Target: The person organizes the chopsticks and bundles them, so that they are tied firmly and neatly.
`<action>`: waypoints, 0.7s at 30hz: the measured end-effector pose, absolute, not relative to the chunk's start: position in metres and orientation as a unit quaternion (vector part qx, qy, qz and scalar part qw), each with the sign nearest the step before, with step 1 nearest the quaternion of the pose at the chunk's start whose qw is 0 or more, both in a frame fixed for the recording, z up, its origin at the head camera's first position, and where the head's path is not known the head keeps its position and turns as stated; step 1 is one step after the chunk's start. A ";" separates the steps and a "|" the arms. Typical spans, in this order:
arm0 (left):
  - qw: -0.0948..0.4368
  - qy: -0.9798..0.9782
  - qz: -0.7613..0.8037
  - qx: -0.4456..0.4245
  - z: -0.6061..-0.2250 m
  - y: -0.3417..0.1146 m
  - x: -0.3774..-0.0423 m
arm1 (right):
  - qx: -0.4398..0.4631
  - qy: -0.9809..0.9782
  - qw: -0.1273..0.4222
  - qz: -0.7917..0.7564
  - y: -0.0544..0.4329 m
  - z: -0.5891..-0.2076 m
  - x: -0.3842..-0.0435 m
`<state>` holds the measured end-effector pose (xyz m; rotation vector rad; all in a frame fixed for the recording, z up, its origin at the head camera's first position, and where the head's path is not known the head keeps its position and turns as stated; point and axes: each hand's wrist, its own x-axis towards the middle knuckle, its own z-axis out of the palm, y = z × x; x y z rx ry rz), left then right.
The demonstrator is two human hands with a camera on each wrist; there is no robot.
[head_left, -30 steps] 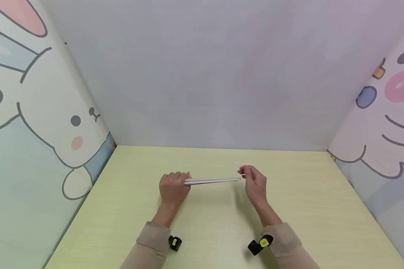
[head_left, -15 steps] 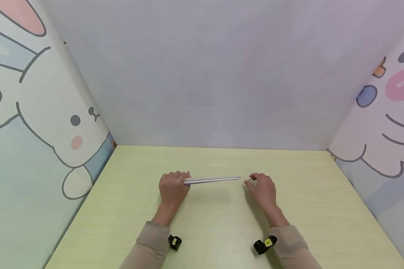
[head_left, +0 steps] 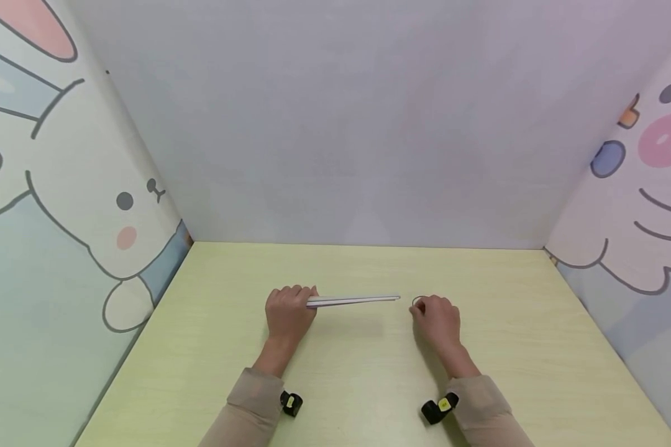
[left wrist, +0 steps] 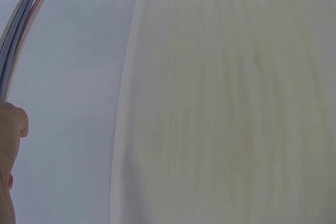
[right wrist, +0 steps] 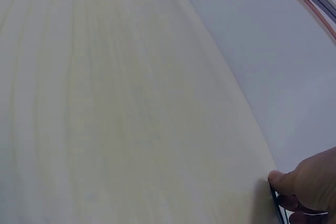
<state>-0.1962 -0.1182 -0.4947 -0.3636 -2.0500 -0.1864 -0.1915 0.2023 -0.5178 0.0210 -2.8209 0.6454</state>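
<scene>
My left hand (head_left: 288, 315) grips a pair of pale, slim chopsticks (head_left: 355, 301) at one end. They point right, nearly level above the table, and their narrow tips lie close together. A short gap separates the tips from my right hand (head_left: 438, 320), whose thumb and fingers pinch a thin dark loop (head_left: 415, 299). In the right wrist view the loop (right wrist: 276, 203) runs down from the thumb tip, partly hidden by the fingers. The left wrist view has the chopsticks (left wrist: 20, 30) rising from the left fist, with a reddish line along one side.
A pale yellow wooden table (head_left: 346, 385) spreads under both hands. Behind it stands a plain grey-white wall (head_left: 363, 136). Side panels carry a cartoon rabbit (head_left: 89, 180) on the left and a cartoon pig (head_left: 632, 205) on the right.
My right hand has moved away from the chopstick tips, rightward and a little nearer to me, and turned palm down. The loop now shows more clearly. My left hand and the chopsticks have barely moved.
</scene>
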 end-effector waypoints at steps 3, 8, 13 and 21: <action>0.496 -0.852 -0.074 -0.150 -0.495 -0.118 -0.196 | 0.005 -0.971 0.110 0.212 0.202 -0.518 -0.192; 0.484 -0.859 -0.072 -0.148 -0.497 -0.118 -0.195 | 0.000 -0.974 0.067 0.215 0.199 -0.515 -0.192; 0.481 -0.861 -0.072 -0.148 -0.499 -0.118 -0.195 | -0.012 -0.969 0.060 0.238 0.198 -0.511 -0.191; 0.477 -0.863 -0.071 -0.149 -0.498 -0.118 -0.195 | -0.040 -0.925 0.082 0.370 0.198 -0.503 -0.193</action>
